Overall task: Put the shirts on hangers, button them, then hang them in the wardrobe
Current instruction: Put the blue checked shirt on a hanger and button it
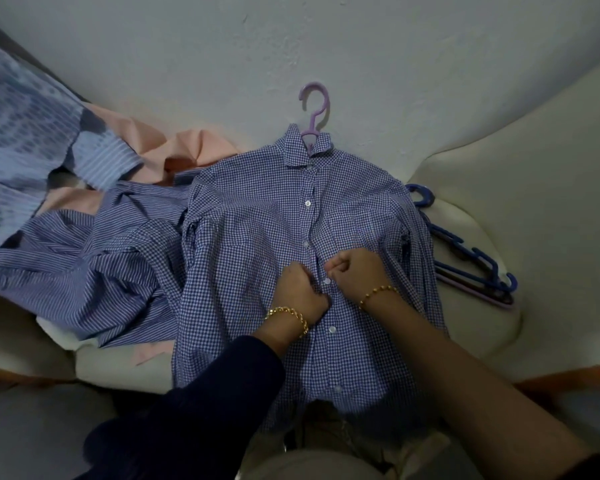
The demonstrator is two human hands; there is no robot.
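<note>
A blue-and-white checked shirt [257, 216] lies face up on a cream sofa, with a lilac hanger [313, 112] through its collar and the hook pointing away from me. White buttons run down its front placket. My left hand [300, 292] pinches the left edge of the placket at mid-shirt. Just across the placket, my right hand [355, 270] pinches the right edge, with a button between the two hands. Both wrists wear gold bracelets.
A pile of other shirts lies at the left: a blue striped one [84, 258], a peach one [160, 147] and a pale blue patterned one [18, 126]. Several dark blue hangers [471, 258] lie stacked on the sofa [520, 188] at the right. A white wall stands behind.
</note>
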